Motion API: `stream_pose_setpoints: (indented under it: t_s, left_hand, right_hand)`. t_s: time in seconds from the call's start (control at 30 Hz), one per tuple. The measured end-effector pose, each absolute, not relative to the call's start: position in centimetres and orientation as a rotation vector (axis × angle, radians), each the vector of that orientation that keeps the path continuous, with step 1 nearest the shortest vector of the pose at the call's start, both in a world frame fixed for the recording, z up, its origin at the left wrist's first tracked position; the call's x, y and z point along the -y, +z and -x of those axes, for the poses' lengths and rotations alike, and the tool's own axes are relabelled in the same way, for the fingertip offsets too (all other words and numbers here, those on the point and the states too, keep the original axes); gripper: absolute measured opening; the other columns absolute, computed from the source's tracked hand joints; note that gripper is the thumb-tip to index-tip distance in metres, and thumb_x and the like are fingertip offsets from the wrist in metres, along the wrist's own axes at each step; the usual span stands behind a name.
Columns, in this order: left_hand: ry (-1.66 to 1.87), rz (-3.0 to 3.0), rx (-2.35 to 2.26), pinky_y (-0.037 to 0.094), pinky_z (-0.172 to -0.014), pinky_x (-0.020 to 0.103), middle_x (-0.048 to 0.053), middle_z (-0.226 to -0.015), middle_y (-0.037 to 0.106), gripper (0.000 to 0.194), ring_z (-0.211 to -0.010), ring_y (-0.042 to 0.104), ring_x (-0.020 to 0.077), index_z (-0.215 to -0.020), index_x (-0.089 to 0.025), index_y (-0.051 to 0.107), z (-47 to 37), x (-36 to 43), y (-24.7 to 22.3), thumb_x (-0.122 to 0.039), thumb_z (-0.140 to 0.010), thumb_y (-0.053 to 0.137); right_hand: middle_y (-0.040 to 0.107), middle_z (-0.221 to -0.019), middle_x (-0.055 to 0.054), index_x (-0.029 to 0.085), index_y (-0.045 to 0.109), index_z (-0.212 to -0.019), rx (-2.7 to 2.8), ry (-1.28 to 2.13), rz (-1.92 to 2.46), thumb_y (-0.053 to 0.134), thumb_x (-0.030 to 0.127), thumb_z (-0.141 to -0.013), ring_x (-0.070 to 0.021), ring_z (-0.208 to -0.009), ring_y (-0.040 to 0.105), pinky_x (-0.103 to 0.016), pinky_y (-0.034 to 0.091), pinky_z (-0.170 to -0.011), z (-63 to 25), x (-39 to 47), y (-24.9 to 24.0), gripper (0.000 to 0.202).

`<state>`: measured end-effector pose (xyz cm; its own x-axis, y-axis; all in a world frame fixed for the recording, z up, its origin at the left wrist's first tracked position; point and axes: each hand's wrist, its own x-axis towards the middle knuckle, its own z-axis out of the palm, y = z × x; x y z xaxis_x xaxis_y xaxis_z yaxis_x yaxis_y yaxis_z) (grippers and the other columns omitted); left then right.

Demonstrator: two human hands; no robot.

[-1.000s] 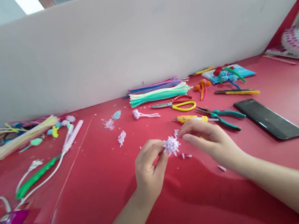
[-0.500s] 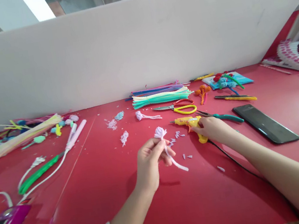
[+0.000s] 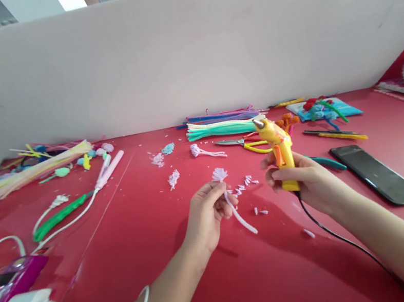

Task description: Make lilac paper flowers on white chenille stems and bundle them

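Note:
Between thumb and fingers, my left hand [image 3: 207,215] pinches a pale lilac pipe-cleaner flower [image 3: 219,174] just under its head, and the stem curves down to the right. My right hand [image 3: 302,177] is wrapped round the handle of a yellow glue gun [image 3: 280,145], raised above the table with its metal nozzle pointing up and to the left. A black cord [image 3: 338,236] trails from the base of its handle. Small lilac pieces [image 3: 240,189] lie scattered on the red table between my hands. A second lilac flower [image 3: 206,151] rests farther back.
Behind stand bundled pipe cleaners [image 3: 221,128] and scissors [image 3: 249,143] against a white partition [image 3: 170,57]. Teal-handled pliers [image 3: 329,162] and a black phone [image 3: 380,174] lie at right. On the left are a pink hair straightener [image 3: 109,171], a green-handled tool [image 3: 59,217] and white cables.
My right hand has taken the glue gun up off the table and turned its nozzle upward. The left hand keeps its pinch on the flower. The view has shifted slightly.

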<state>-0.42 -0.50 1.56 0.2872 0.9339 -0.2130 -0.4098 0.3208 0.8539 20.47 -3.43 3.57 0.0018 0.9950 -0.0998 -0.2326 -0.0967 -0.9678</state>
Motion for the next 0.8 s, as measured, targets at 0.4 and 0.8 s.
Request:
stream_pose_setpoints:
  t_s: [0.4, 0.8]
  left_hand:
    - [1.059, -0.776, -0.823, 0.034, -0.035, 0.011, 0.001, -0.050, 0.064, 0.015, -0.034, 0.047, 0.0027, -0.069, -0.013, 0.060, 0.5, 0.4, 1.4, -0.023, -0.079, 0.064]
    - [1.077, -0.717, -0.838, 0.032, -0.034, 0.012, 0.000, -0.047, 0.061, 0.018, -0.032, 0.045, 0.0031, -0.063, -0.015, 0.057, 0.4, 0.5, 1.8, -0.024, -0.077, 0.062]
  right_hand:
    - [0.065, -0.085, -0.003, 0.018, 0.064, -0.090, 1.090, 1.357, 1.221, 0.069, 0.034, -0.075, -0.0132, -0.073, 0.056, -0.023, 0.041, -0.061, -19.0, 4.7, 4.0, 0.022]
    - [0.068, -0.074, -0.005, 0.020, 0.062, -0.079, 1.646, 0.716, 1.503, 0.057, 0.047, -0.081, -0.0190, -0.064, 0.063, -0.028, 0.051, -0.060, -18.4, 5.4, 1.8, 0.027]
